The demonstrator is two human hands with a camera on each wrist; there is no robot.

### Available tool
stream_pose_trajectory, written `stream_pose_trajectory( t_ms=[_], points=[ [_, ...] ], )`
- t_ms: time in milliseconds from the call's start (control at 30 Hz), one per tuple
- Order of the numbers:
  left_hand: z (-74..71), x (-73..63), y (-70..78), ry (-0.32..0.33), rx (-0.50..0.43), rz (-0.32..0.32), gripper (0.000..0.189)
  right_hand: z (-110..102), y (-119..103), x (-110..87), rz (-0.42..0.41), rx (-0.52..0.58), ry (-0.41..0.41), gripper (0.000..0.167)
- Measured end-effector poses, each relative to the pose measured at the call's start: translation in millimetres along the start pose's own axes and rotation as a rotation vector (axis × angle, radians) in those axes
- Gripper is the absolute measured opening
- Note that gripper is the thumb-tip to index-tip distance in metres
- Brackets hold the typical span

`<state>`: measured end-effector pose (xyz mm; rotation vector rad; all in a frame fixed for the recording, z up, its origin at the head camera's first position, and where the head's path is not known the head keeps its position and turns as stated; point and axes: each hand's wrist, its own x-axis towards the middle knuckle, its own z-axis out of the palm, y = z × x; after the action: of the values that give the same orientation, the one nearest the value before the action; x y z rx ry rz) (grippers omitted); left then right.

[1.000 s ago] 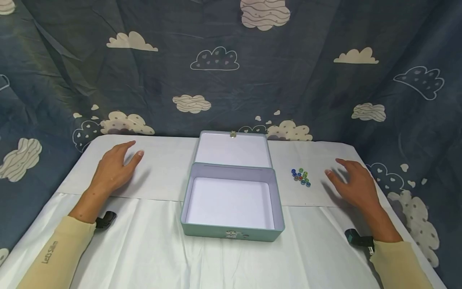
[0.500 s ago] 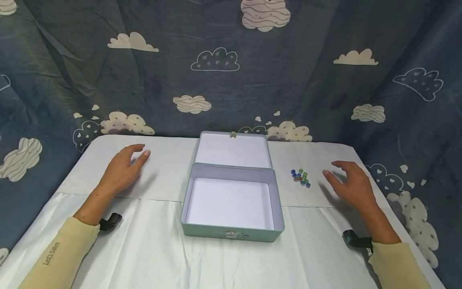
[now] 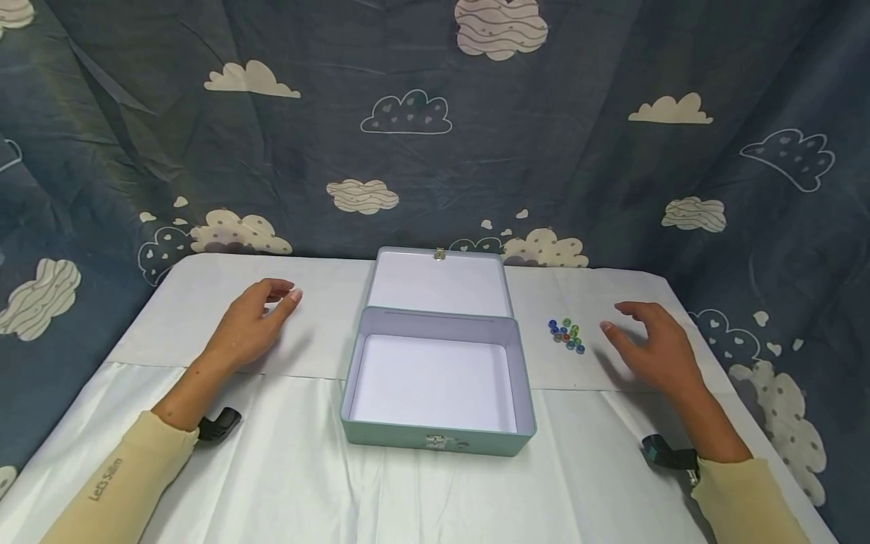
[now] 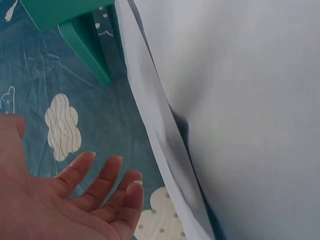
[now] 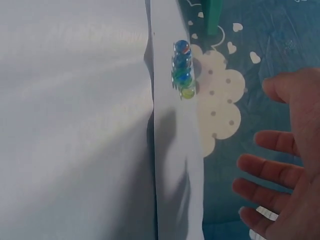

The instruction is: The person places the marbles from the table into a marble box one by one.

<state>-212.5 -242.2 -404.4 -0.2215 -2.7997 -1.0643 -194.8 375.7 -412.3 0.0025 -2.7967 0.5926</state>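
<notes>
A green tin box (image 3: 438, 436) stands in the middle of the table, its hinged lid (image 3: 440, 281) folded back and its pale inside bare. Right of it lies a small cluster of glass marbles (image 3: 566, 337), blue, green and reddish; the right wrist view shows these marbles (image 5: 183, 70) too. My right hand (image 3: 652, 344) hovers to the right of the marbles, apart from them, fingers loosely bent and holding nothing. To the left of the box hangs my left hand (image 3: 248, 325), with relaxed fingers and nothing in them. In the left wrist view its palm (image 4: 75, 205) shows bare.
White cloth (image 3: 285, 453) covers the table, with a fold line running across it. A dark cloud-print curtain (image 3: 435, 151) rises behind the table. Wrist cameras sit on the left wrist (image 3: 219, 425) and right wrist (image 3: 667, 453). Green box side appears at top (image 4: 65, 12) in the left wrist view.
My left hand has moved right, toward the box, and slightly nearer the viewer. My right hand has shifted a little left toward the marbles. Box and marbles stay where they were.
</notes>
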Motion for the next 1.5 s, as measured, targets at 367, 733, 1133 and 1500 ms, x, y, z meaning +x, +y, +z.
stream_pose_trajectory(
  t_ms=[367, 733, 1133, 1500],
  points=[
    [10.1, -5.1, 17.3, -0.066, -0.092, 0.033, 0.060, 2.9, -12.0, -2.6, -0.034, 0.014, -0.029, 0.053],
    [25.5, -12.1, 29.1, -0.161, -0.193, 0.065, 0.054, 5.8, -20.7, -8.1, -0.114, 0.034, -0.056, 0.047],
    [38.1, -20.7, 35.7, -0.254, -0.332, 0.105, 0.053, 12.7, -22.3, -10.0, -0.167, 0.055, -0.090, 0.044],
    [46.1, -30.7, 40.7, -0.381, -0.462, 0.209, 0.063, 17.4, -24.8, -13.7, -0.165, 0.049, -0.110, 0.040]
  ],
)
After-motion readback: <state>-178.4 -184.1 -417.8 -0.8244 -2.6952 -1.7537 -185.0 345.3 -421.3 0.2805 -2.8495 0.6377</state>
